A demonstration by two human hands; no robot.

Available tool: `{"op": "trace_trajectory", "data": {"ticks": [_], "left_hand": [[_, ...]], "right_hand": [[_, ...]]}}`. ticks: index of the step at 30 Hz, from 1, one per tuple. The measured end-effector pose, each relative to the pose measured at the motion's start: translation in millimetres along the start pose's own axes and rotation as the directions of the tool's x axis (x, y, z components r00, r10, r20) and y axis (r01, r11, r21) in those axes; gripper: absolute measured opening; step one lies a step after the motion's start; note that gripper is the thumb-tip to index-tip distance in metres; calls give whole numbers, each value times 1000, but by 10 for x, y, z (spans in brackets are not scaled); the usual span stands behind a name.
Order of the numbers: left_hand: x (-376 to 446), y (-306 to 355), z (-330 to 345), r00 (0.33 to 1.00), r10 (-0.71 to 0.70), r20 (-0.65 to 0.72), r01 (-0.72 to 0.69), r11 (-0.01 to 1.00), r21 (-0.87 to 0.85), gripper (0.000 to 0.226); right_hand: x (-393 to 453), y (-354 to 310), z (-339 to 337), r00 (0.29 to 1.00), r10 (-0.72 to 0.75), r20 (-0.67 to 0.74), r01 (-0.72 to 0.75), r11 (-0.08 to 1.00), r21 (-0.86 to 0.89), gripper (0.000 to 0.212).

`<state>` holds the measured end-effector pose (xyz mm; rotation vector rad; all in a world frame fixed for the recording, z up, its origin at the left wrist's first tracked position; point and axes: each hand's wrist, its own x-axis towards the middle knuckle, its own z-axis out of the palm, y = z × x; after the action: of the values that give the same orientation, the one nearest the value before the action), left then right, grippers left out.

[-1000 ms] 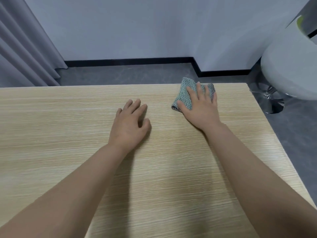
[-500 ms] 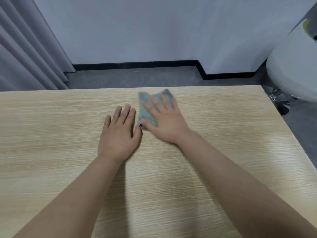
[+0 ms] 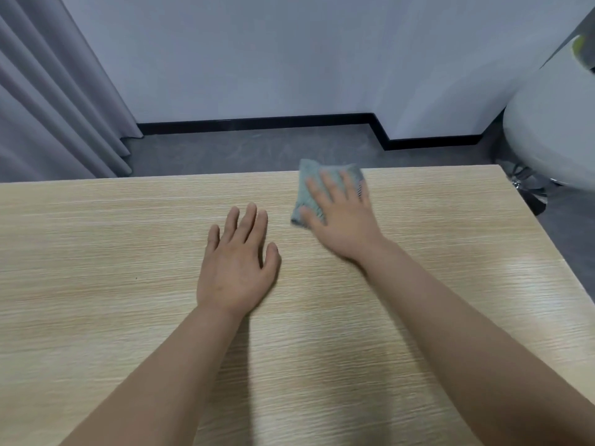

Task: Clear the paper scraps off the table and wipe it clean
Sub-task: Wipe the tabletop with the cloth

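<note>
Pressing flat-fingered right hand on cloth, shifted right; left hand flat, empty.

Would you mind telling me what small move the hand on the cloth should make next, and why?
Probably slide the cloth sideways toward the right corner of the table. The right hand presses it flat near the far edge, the left hand rests flat beside it, and no paper scraps show on the wood.

Cloth partly under rt hand
</note>
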<state>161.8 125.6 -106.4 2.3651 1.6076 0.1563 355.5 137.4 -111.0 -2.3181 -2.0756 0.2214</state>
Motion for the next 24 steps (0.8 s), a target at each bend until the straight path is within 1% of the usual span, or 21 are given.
{"op": "trace_trajectory", "data": {"ticks": [2, 3, 4, 5, 6, 8, 10, 11, 13, 15, 18, 21, 22, 23, 24], "left_hand": [[-6, -6, 1, 1000, 4, -3, -4, 1000, 6, 61], [-8, -6, -2, 1000, 6, -4, -6, 1000, 9, 62], [-10, -7, -5, 1000, 6, -4, -6, 1000, 10, 61], [-11, -5, -8, 1000, 3, -4, -3, 1000, 7, 58], [-11, -2, -11, 1000, 0, -3, 0, 1000, 4, 57], [-14, 6, -17, 1000, -3, 0, 3, 1000, -5, 57], [-15, 3, -15, 1000, -1, 1, 1, 1000, -13, 57], [-15, 2, -14, 1000, -1, -1, 1, 1000, -13, 57], [-14, 2, -14, 1000, 2, -8, -2, 1000, -10, 57], [-10, 5, -16, 1000, 3, -8, -3, 1000, -11, 57], [-17, 10, -21, 1000, 1, -12, -1, 1000, -8, 57], [-23, 7, -19, 1000, 1, -23, -1, 1000, 5, 58], [-24, 5, -18, 1000, 0, -24, 0, 1000, 4, 58], [-23, 3, -18, 1000, 0, -22, 0, 1000, 2, 58], [-22, 3, -17, 1000, 1, -18, -1, 1000, 1, 58]], "right_hand": [[-225, -173, 21, 984, -176, 0, 176, 984, 13, 61], [-294, -183, 20, 973, -232, 11, 231, 973, 25, 61], [-309, -140, 11, 965, -261, 20, 261, 965, 28, 62], [-267, -60, 0, 965, -261, 19, 261, 965, 18, 64], [-182, 40, -11, 973, -229, 14, 228, 974, 3, 66], [52, 254, -44, 996, -87, 14, 87, 996, -11, 67], [236, 378, -80, 998, 61, 36, -61, 998, 19, 65], [278, 388, -78, 993, 112, 42, -114, 993, 30, 65], [251, 299, -52, 987, 154, 39, -155, 988, 24, 64], [72, 116, -2, 994, 110, 23, -110, 994, 14, 65], [-390, -174, 45, 997, -74, 6, 73, 997, 33, 65], [-719, -225, 38, 968, -247, 46, 245, 969, 34, 64], [-698, -146, 26, 961, -270, 52, 270, 963, 24, 64], [-616, -29, 14, 965, -259, 45, 259, 966, 7, 65], [-493, 118, 1, 978, -208, 31, 208, 978, -7, 66]]}}
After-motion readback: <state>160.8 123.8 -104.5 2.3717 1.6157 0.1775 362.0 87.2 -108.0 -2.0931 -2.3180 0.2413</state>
